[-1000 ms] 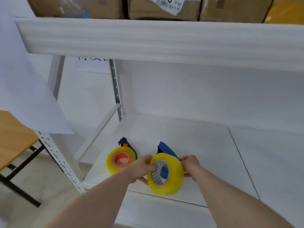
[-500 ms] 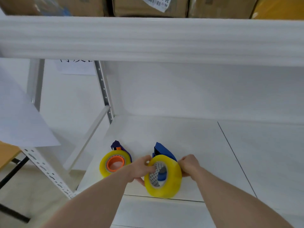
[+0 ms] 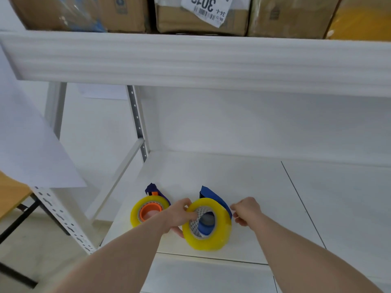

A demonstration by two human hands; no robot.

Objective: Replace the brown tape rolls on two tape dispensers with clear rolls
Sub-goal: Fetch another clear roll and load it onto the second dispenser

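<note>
A yellowish clear tape roll [image 3: 208, 237] sits upright on a blue tape dispenser [image 3: 211, 195] near the front of the white shelf [image 3: 275, 208]. My left hand [image 3: 179, 214] grips this roll at its left rim, fingers reaching into the core. My right hand [image 3: 246, 210] is just right of the roll by the dispenser's blue edge, fingers curled; contact is unclear. To the left lies a second dispenser [image 3: 155, 192], dark blue with an orange hub, carrying another yellowish roll [image 3: 137, 214].
An upper shelf beam [image 3: 190, 58] hangs overhead with cardboard boxes [image 3: 201, 15] on it. A perforated white upright [image 3: 63, 218] and diagonal brace stand at the left. A white paper sheet [image 3: 27, 144] hangs left, above a wooden table edge [image 3: 10, 197].
The view shifted a little. My right hand has drawn slightly away from the roll's right side; my left hand still holds the roll on the blue dispenser.
</note>
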